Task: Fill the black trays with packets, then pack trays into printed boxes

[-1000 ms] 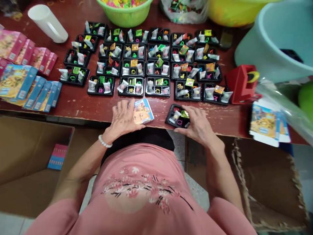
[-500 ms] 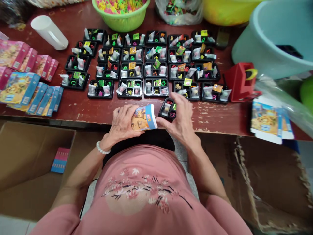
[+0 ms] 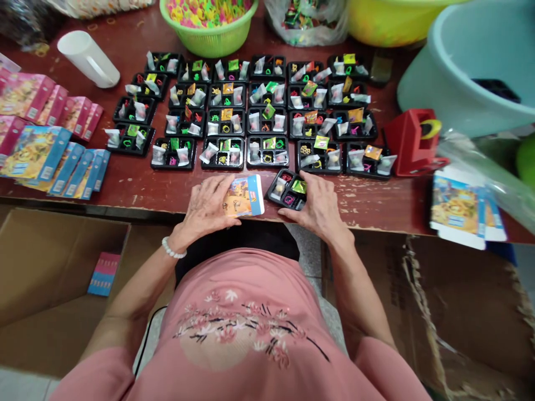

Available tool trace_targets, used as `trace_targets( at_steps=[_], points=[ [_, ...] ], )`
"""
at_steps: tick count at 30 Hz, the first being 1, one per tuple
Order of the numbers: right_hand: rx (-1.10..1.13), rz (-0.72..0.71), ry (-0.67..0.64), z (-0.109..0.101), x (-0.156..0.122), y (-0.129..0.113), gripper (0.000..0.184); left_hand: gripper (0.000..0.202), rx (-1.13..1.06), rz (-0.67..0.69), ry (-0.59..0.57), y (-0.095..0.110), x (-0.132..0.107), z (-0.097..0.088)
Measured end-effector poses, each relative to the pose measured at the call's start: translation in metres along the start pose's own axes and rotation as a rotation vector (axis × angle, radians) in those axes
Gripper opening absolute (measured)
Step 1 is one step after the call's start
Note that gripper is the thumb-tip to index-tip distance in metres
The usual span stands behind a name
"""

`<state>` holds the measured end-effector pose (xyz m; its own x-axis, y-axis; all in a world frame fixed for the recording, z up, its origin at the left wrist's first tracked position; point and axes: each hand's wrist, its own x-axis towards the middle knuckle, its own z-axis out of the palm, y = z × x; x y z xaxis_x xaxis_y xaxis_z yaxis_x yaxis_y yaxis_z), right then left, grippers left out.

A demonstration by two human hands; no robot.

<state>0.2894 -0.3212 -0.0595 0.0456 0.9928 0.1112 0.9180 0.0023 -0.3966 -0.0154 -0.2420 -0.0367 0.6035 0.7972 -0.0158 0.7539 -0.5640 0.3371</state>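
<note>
My left hand [image 3: 209,207] is closed round a small printed carton with a blue edge [image 3: 244,196], held at the table's near edge with its open end facing right. My right hand [image 3: 320,205] grips a small black compartment tray [image 3: 286,189] of little packets and coloured rings, right beside the carton's open end. Just beyond my hands, several rows of filled black trays [image 3: 259,114] cover the dark red table [image 3: 134,181].
Flat pink and blue cartons [image 3: 45,145] lie at the left, more blue cartons [image 3: 463,209] at the right. A white cup [image 3: 87,58] lies on its side. A green basket [image 3: 211,25], a red tape dispenser [image 3: 413,142] and a pale blue tub [image 3: 472,67] stand behind. Cardboard boxes [image 3: 54,273] flank my lap.
My right hand brought the black tray leftward from the table edge to the carton's open end. My left hand lifted and turned the carton toward it.
</note>
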Motion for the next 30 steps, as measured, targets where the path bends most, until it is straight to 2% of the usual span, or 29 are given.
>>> trace_targets(
  at_steps=[4, 11, 17, 20, 23, 25, 27, 30],
  points=[
    [0.067, -0.071, 0.006, 0.003, 0.007, -0.008, 0.104, 0.118, 0.015, 0.0, 0.01, 0.003, 0.002, 0.002],
    [0.157, -0.242, -0.112, 0.006, 0.016, -0.011, 0.11, 0.114, -0.01, 0.03, 0.04, -0.002, 0.003, 0.003],
    [0.186, -0.332, -0.201, 0.012, 0.032, -0.014, 0.107, 0.108, 0.063, 0.067, -0.029, 0.001, 0.006, 0.001],
    [0.216, -0.36, -0.238, 0.014, 0.041, -0.017, 0.115, 0.108, 0.122, 0.095, -0.053, 0.007, 0.005, 0.005],
    [0.286, -0.388, -0.196, 0.005, 0.039, -0.014, 0.123, 0.109, 0.149, 0.102, -0.053, 0.011, 0.004, 0.01],
    [0.331, -0.312, -0.113, -0.004, 0.028, -0.009, 0.111, 0.109, 0.143, 0.103, -0.052, 0.012, 0.002, 0.012],
    [0.367, -0.175, -0.031, -0.011, 0.013, -0.003, 0.087, 0.109, 0.14, 0.101, -0.055, 0.012, 0.001, 0.013],
    [0.425, -0.023, -0.001, -0.009, -0.002, 0.003, 0.053, 0.11, 0.146, 0.1, -0.058, 0.011, 0.001, 0.013]
  ],
)
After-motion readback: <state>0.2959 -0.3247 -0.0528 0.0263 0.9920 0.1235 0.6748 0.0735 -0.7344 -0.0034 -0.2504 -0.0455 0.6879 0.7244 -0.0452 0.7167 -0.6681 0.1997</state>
